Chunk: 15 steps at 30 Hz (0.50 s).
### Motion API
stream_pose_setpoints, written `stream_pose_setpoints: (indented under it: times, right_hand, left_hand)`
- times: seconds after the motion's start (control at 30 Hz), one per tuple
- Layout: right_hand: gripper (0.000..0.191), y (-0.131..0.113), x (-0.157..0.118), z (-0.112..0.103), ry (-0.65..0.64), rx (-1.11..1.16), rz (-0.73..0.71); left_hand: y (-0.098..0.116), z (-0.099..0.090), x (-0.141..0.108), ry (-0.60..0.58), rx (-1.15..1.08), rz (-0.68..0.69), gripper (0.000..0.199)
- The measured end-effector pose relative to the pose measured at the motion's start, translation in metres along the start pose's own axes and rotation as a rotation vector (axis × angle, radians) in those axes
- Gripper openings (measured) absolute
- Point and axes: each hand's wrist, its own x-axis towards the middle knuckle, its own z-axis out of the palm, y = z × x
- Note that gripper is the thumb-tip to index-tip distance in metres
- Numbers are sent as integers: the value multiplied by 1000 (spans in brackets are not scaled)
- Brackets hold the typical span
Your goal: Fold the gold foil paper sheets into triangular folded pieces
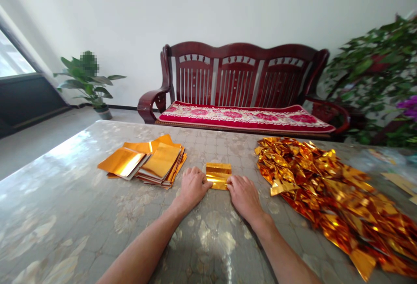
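A small gold foil sheet (pixel 218 176) with crosswise creases lies on the patterned table in front of me. My left hand (pixel 194 185) has its fingers closed at the sheet's lower left edge. At the lower right edge, the fingertips of my right hand (pixel 243 192) pinch the foil. Loose stacks of flat gold sheets (pixel 163 160) sit left of my hands. On the right spreads a large heap of folded, shiny gold foil pieces (pixel 329 188).
The table (pixel 130 232) has a glossy, flower-patterned cover. Clear plastic (pixel 378 159) and tan pieces (pixel 399 183) lie at the far right. Behind stands a dark red wooden bench (pixel 236 75) with a red cushion (pixel 247 117). Potted plants (pixel 89 82) flank it.
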Motion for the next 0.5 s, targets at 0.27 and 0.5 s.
stream_pose_setpoints:
  times: [0.27, 0.5]
  right_hand:
    - [5, -2, 0, -1, -29, 9, 18]
    - [5, -2, -1, 0, -44, 8, 33]
  left_hand:
    - [2, 0, -3, 6, 60, -2, 24]
    - [0, 1, -5, 5, 39, -21, 19]
